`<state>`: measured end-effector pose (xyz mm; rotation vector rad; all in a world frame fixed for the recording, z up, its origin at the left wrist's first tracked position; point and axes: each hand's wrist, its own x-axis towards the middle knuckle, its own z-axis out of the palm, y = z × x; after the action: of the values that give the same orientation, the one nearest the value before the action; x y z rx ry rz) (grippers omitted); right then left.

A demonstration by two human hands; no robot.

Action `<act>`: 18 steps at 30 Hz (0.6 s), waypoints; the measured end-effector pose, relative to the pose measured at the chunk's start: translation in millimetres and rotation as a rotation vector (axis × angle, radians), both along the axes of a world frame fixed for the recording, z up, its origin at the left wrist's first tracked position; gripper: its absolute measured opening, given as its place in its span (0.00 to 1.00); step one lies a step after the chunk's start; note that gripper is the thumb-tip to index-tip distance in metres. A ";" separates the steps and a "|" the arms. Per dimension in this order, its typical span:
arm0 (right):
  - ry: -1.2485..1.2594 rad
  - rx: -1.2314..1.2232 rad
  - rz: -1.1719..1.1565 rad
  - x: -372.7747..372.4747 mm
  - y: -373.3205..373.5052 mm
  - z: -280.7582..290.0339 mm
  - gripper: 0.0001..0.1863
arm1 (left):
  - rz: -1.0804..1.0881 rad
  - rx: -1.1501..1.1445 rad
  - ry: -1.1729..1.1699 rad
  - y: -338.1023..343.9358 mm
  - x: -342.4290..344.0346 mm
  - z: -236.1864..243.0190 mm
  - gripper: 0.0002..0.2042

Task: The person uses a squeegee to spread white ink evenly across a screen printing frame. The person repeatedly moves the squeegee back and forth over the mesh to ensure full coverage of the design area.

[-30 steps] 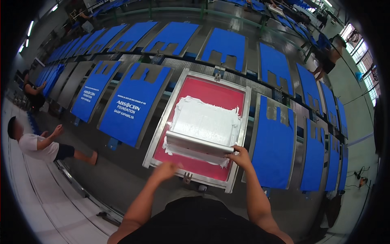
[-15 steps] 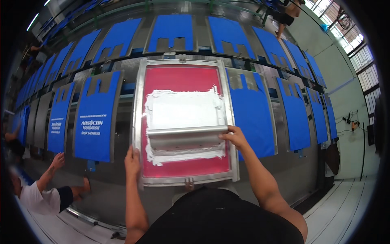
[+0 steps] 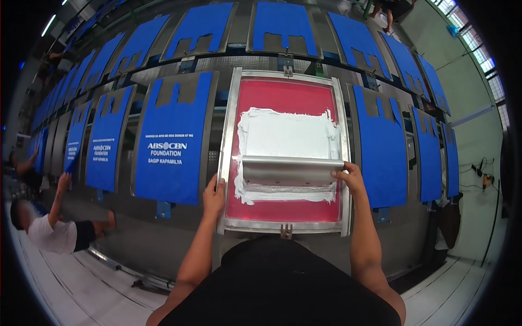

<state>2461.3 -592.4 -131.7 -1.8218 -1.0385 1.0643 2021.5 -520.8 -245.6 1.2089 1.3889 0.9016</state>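
A screen printing frame (image 3: 337, 214) with silver metal rails and a pink mesh (image 3: 285, 93) lies in front of me, thick white ink (image 3: 285, 130) spread over its middle. Across the ink's lower half lies a silver metal squeegee (image 3: 291, 168). My right hand (image 3: 348, 176) is closed on the squeegee's right end. My left hand (image 3: 213, 195) grips the frame's left rail near its lower half. A blue cut bag (image 3: 174, 117) with white print is on the platen left of the frame; a blue one (image 3: 380, 157), no print visible, is at the right.
Rows of platens bearing blue bags (image 3: 198, 27) stretch across behind and to both sides. A person in a white shirt (image 3: 51, 233) works at the lower left, another person (image 3: 24, 168) behind them. A further person (image 3: 389, 16) stands at the top right. Wires hang on the right wall (image 3: 478, 206).
My left hand has moved from below the frame onto its left rail and holds it. The frame now appears straighter and further right as the view turns. The squeegee remains in my right hand.
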 end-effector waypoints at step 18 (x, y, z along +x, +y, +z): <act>0.047 0.019 0.045 24.9 3.5 -38.0 0.19 | 0.056 -0.103 -0.055 6.2 19.3 -18.1 0.24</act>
<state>2486.2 -588.9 -169.7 -1.7575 -1.0627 1.1157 2040.8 -514.6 -263.8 1.0648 1.4138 0.8851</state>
